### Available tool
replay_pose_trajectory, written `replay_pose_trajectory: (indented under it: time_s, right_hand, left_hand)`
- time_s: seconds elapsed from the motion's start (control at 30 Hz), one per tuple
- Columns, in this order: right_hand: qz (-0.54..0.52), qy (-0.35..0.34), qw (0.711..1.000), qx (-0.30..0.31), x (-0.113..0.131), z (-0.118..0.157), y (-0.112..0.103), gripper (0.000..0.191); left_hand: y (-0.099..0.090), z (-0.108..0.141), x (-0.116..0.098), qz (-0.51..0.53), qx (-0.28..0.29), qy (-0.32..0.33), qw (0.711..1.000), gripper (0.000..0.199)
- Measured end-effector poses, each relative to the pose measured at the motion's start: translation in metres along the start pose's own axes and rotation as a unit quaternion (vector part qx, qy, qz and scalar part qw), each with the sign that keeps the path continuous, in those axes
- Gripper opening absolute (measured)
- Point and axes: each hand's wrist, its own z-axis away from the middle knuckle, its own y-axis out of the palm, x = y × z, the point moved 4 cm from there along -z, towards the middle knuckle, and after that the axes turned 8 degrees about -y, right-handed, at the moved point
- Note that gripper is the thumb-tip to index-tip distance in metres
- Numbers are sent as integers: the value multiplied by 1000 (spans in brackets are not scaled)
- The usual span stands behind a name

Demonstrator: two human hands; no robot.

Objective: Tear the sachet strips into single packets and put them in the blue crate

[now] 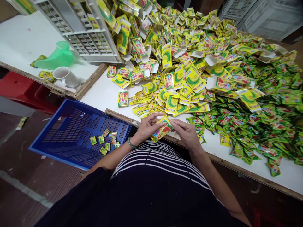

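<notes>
Yellow-green box (pixel 163 130) near the edge of the table (pixel 92 98), left hand (pixel 148 127) and right hand (pixel 188 134) both pinching it; its lettering unreadable, boxes (pixel 166 55) piled behind showing barcodes (pixel 167 66)

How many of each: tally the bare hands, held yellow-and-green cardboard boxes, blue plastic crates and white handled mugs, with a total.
Left hand and right hand: 2
Held yellow-and-green cardboard box: 1
Blue plastic crate: 1
White handled mug: 1
Total: 5
</notes>
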Motion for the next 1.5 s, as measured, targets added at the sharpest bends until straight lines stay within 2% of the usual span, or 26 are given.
replay_pose_trajectory:
  time_s: [0.1,0.2,0.3,0.53,0.73,0.93,1.07,1.27,1.4,1.5]
  right_hand:
    - [-39,80,995,47,-2,-7,-9,19]
    - [-88,153,982,67,0,-11,-12,19]
    - [-119,178,974,71,3,-12,-10,18]
    - [-19,85,996,28,7,-8,-7,13]
    - [85,15,996,1,21,-3,-8,13]
    - [96,-3,995,31,25,2,-8,13]
    - [102,-31,992,67,28,4,-10,15]
    - [65,-30,993,96,23,6,-8,21]
    - [25,-7,1000,16,14,10,-2,41]
    - [8,17,998,-65,11,15,-3,36]
  left_hand:
    - [1,2,-4,-36,25,17,999,45]
    - [2,4,-8,-56,32,23,998,46]
    - [2,5,-10,-84,18,42,995,46]
    - [-1,7,-8,-154,-17,95,983,48]
    - [2,9,-1,-124,-34,68,989,50]
    - [3,9,2,-59,-32,31,997,47]
    - [4,9,0,-50,-23,29,998,49]
    - [4,7,0,-51,-7,28,998,43]
    - [2,5,-6,-36,-20,43,998,40]
    - [0,6,-10,-38,-34,57,997,39]
